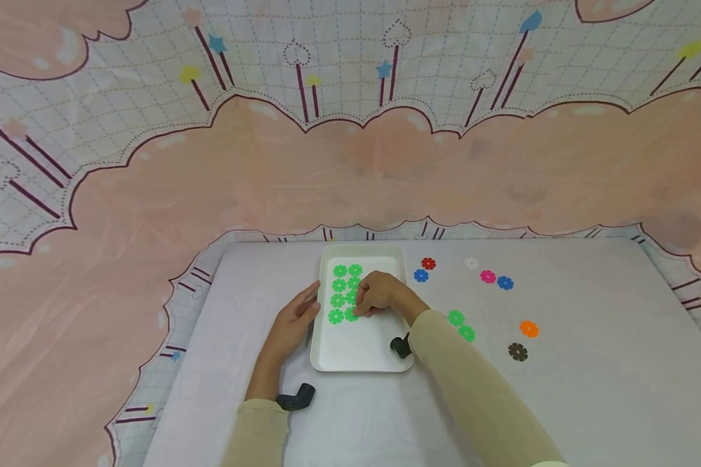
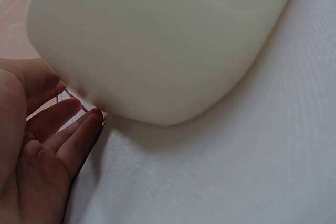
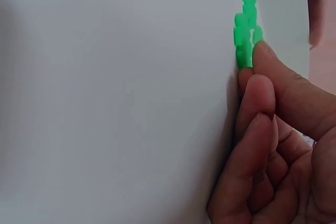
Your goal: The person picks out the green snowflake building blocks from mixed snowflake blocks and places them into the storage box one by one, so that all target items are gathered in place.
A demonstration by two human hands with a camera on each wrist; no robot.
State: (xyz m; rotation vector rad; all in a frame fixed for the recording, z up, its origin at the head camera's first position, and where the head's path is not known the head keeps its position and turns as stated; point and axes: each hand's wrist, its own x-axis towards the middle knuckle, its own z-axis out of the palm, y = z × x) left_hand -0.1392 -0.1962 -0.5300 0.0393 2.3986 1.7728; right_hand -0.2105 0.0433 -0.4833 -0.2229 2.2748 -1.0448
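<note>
Flat green snowflake discs (image 1: 339, 285) lie in two columns in a white tray (image 1: 362, 357) in the head view. Over the right column, my right hand (image 1: 380, 292) pinches a green snowflake disc (image 3: 242, 38) between thumb and index finger, low against the tray floor; the other fingers curl beneath. Part of that column is hidden behind the hand. My left hand (image 1: 291, 324) touches the tray's left side with fingers mostly straight. In the left wrist view, its fingers (image 2: 79, 140) meet the tray's outer wall.
Right of the tray lie two green discs (image 1: 461, 325), a red one (image 1: 428, 263), blue ones (image 1: 421, 275), a white one (image 1: 471, 263), a pink one (image 1: 487, 277), an orange one (image 1: 528, 329) and a dark brown one (image 1: 518, 351). A white cloth (image 1: 210, 389) covers the table.
</note>
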